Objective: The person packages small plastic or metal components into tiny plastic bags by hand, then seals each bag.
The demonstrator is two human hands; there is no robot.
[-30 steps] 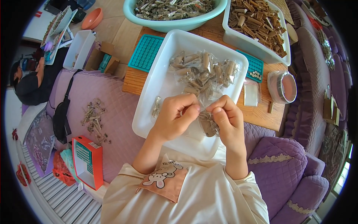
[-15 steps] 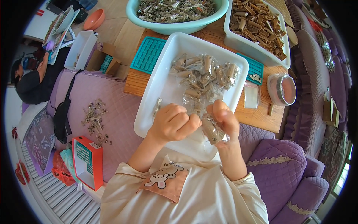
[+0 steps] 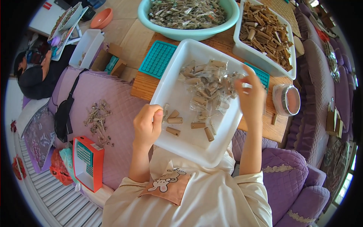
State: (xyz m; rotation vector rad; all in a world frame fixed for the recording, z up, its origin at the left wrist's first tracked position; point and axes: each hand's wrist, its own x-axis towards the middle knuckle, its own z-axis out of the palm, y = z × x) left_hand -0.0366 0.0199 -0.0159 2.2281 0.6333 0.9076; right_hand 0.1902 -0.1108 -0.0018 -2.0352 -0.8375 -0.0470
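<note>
One curled left hand (image 3: 147, 123) is at the rim of a white plastic tray (image 3: 189, 143); the right hand (image 3: 251, 90), blurred, has bent fingers near the opposite rim. Whether either grips anything, I cannot tell. Just right of the left hand lie loose brown tubes (image 3: 174, 120); between the hands, clear-bagged tubes (image 3: 206, 89) are heaped. Beyond the right hand stands a bin (image 3: 261, 61) of brown pieces (image 3: 262, 34).

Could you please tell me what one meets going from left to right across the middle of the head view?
Black strapped pouch, heap of small loose parts, left hand, heap of bagged tan pieces, right hand, round clear-sided roll.
</note>
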